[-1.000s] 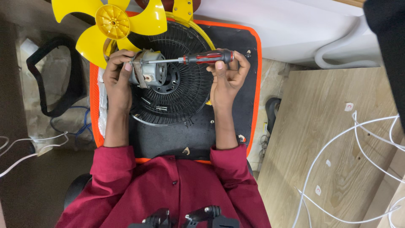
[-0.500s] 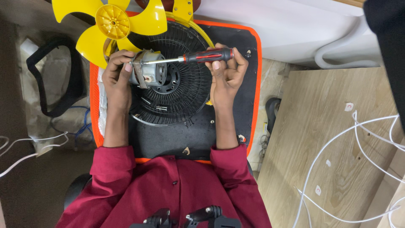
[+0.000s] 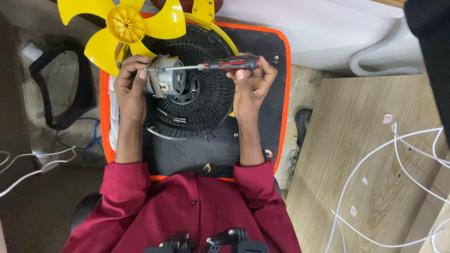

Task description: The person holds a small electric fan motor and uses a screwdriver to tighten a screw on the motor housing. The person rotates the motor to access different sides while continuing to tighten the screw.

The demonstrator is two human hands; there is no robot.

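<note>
Black worktop mat with orange edge (image 3: 276, 98) beside pale wooden board (image 3: 375, 154), white cables (image 3: 375, 159) — left hand (image 3: 130, 86) gripping grey metal fan motor (image 3: 165, 80) over black wire grille (image 3: 206, 107), right hand (image 3: 248, 79) clenched on red-and-black screwdriver (image 3: 232, 64), yellow plastic fan blade (image 3: 124, 23) cut off at top.

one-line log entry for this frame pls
left hand: grips fan motor | right hand: holds red-black screwdriver, tip at motor | under: black fan grille | nearby: yellow fan blade

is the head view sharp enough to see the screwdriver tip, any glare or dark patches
Head view: sharp and evenly lit; the screwdriver shaft shows clearly, its tip hidden where it meets the fan motor by the left hand. Mild sheen on the yellow fan blade; the floor at the left edge is dim. Right hand unblurred.
</note>
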